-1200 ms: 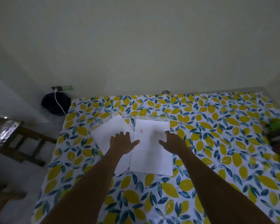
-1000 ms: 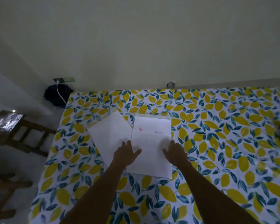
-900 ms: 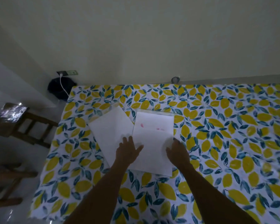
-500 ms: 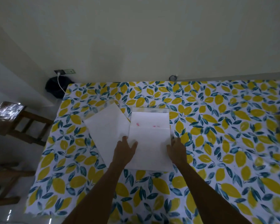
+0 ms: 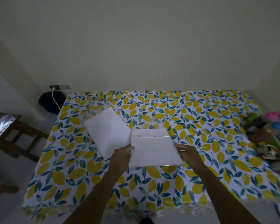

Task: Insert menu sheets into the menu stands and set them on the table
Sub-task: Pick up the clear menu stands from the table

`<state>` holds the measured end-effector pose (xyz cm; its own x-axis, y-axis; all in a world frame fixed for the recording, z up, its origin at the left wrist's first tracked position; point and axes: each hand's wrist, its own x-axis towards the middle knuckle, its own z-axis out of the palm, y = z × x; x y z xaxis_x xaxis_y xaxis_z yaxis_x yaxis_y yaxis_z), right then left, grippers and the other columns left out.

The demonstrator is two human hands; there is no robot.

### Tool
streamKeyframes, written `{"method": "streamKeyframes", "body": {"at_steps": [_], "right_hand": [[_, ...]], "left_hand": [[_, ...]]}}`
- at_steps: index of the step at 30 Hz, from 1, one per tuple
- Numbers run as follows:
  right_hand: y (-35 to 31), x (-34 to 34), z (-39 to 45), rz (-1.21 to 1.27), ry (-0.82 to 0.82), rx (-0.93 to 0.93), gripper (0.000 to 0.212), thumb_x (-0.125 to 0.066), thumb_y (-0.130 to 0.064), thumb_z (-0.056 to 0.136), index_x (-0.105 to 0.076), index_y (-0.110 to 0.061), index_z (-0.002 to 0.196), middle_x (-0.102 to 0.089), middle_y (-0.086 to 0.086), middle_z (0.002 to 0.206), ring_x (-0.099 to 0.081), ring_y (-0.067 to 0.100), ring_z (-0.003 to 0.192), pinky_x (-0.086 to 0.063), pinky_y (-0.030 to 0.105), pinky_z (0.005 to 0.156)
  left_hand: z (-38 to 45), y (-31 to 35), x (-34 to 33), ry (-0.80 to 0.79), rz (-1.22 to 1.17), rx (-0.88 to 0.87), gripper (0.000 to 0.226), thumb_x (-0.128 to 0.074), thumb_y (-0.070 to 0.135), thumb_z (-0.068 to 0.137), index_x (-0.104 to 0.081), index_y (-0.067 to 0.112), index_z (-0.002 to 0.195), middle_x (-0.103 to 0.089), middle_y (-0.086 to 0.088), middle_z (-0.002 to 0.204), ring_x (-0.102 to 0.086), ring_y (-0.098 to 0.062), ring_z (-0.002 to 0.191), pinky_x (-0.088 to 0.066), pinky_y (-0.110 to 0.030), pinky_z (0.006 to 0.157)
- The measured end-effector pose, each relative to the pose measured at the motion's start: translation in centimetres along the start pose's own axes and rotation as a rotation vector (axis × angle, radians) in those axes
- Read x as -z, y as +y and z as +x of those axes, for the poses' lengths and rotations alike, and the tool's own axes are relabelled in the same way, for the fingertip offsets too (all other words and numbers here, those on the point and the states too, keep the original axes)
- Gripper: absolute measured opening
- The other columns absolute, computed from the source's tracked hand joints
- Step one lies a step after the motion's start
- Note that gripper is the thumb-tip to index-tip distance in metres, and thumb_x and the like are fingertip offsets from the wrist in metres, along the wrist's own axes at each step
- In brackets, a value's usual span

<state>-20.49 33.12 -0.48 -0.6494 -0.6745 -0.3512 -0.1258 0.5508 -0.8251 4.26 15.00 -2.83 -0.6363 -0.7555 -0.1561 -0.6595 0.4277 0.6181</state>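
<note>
Two clear menu stands with white sheets lie on the lemon-print tablecloth (image 5: pixel 152 188). The right menu stand (image 5: pixel 153 147) has its near end lifted off the cloth; faint pink marks show near its far edge. My left hand (image 5: pixel 121 156) grips its left edge and my right hand (image 5: pixel 187 153) grips its right edge. The left menu stand (image 5: pixel 108 133) lies flat and angled, just left of my left hand, with a clear flap past its far corner.
A wooden chair (image 5: pixel 10 135) stands off the table's left side. A dark bag (image 5: pixel 51 102) with a white cable sits by the wall socket. Colourful clutter (image 5: pixel 271 133) crowds the table's right edge. The wall runs behind the table.
Both hands slid from resting flat on the right stand to gripping its side edges, and its near end has come up off the cloth. The camera view shifted.
</note>
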Motion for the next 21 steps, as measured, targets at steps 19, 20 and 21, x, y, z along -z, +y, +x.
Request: {"method": "streamKeyframes", "body": {"at_steps": [19,20,21], "right_hand": [[-7.5,1.9,13.3,-0.074,0.121,0.267,0.022,-0.057,-0.042,0.093,-0.052,-0.037,0.073,-0.055,-0.01,0.067,-0.054,0.001,0.064,-0.042,0.03,0.063],[-7.2,1.5,14.2,-0.071,0.133,0.269,0.023,-0.057,-0.041,0.094,-0.049,-0.038,0.072,-0.055,-0.009,0.066,-0.053,0.001,0.063,-0.042,0.031,0.062],[-6.7,1.0,15.0,-0.074,0.144,0.26,0.021,-0.058,-0.04,0.094,-0.05,-0.036,0.074,-0.059,-0.008,0.068,-0.057,0.005,0.065,-0.045,0.033,0.064]], "left_hand": [[14.7,4.3,5.3,0.273,-0.162,0.006,0.022,-0.062,0.037,0.091,-0.065,0.017,0.084,-0.074,0.0,0.086,-0.069,-0.016,0.082,-0.053,-0.033,0.072],[15.4,4.3,4.9,0.286,-0.177,0.024,0.02,-0.062,0.038,0.091,-0.066,0.019,0.086,-0.075,0.0,0.088,-0.069,-0.015,0.082,-0.053,-0.032,0.071],[16.0,4.4,4.5,0.301,-0.193,0.04,0.018,-0.062,0.038,0.091,-0.066,0.021,0.087,-0.076,0.001,0.09,-0.069,-0.013,0.081,-0.052,-0.03,0.069]]}}
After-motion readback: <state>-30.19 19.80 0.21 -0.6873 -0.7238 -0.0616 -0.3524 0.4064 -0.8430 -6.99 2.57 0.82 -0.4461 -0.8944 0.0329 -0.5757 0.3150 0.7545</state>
